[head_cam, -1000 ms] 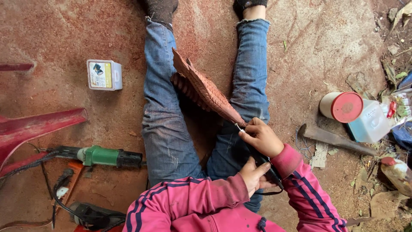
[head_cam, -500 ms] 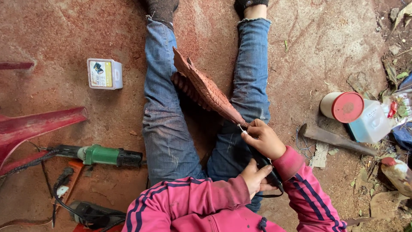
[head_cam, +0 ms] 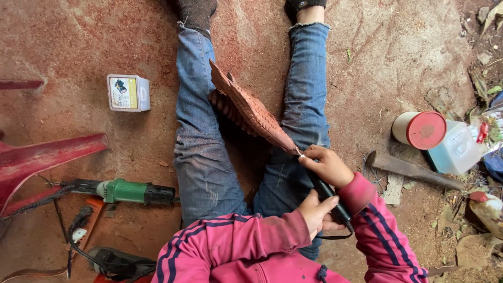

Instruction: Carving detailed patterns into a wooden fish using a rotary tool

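A reddish-brown carved wooden piece [head_cam: 246, 110] with a scaly pattern lies slanted between my outstretched legs in blue jeans. My right hand [head_cam: 327, 165] grips the front of a slim black power carving tool [head_cam: 329, 198], whose tip touches the near end of the wooden piece. My left hand [head_cam: 314, 212] is closed around the rear part of the same tool, just below the right hand. Both arms are in pink sleeves with dark stripes.
A green and black angle grinder [head_cam: 131, 191] with cables lies on the dirt floor at the left, below a red plastic part [head_cam: 47, 157]. A small white box [head_cam: 128, 93] sits further up. At the right are a red-lidded jar [head_cam: 419, 129], a clear jug [head_cam: 458, 152] and a hatchet-like tool [head_cam: 414, 169].
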